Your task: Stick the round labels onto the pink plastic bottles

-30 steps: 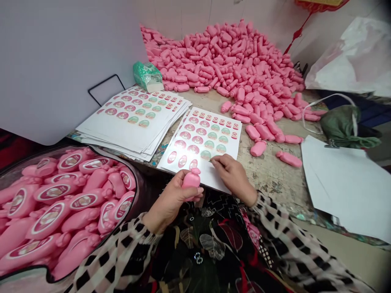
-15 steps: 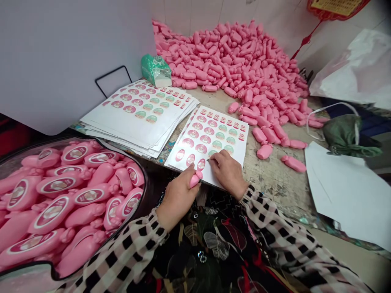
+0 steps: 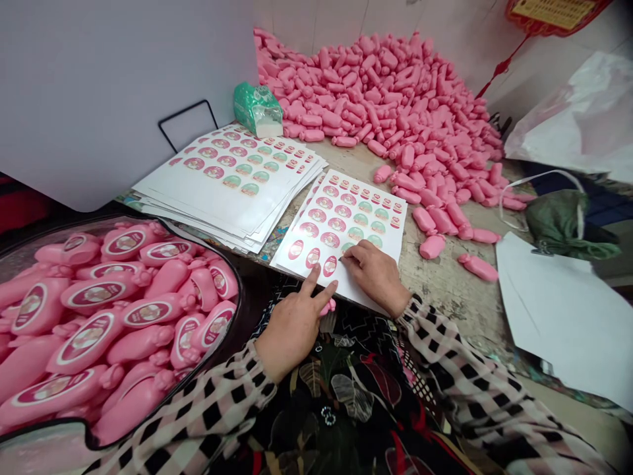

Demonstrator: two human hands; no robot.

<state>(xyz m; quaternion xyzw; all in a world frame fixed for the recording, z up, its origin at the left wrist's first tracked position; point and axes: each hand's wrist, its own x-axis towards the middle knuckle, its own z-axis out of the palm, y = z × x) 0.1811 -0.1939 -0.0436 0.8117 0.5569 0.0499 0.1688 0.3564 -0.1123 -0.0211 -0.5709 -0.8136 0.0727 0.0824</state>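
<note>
My left hand (image 3: 293, 324) holds a small pink plastic bottle (image 3: 328, 307) under its palm; only the bottle's neck end shows. Two of its fingers stretch out onto the lower edge of a sticker sheet (image 3: 349, 295), beside a pink oval sticker (image 3: 330, 266). My right hand (image 3: 376, 277) rests on the same sheet, fingers closed in a pinch at that sticker's right edge. A tiny dark tip shows at those fingertips, too small to name. Rows of pink and green stickers cover the sheet's upper part.
A stack of sticker sheets (image 3: 208, 201) lies to the left, a green plastic pack (image 3: 257, 109) at its far end. Unlabelled pink bottles (image 3: 386, 99) are heaped at the back. Labelled ones fill a clear black-rimmed bag (image 3: 239, 290). White paper (image 3: 558, 316) and a green pouch (image 3: 556, 221) lie right.
My left hand has turned palm down, and two fingers have stretched onto the sheet; the bottle is now mostly covered. My right hand stays at the sticker's edge. The view has shifted slightly.
</note>
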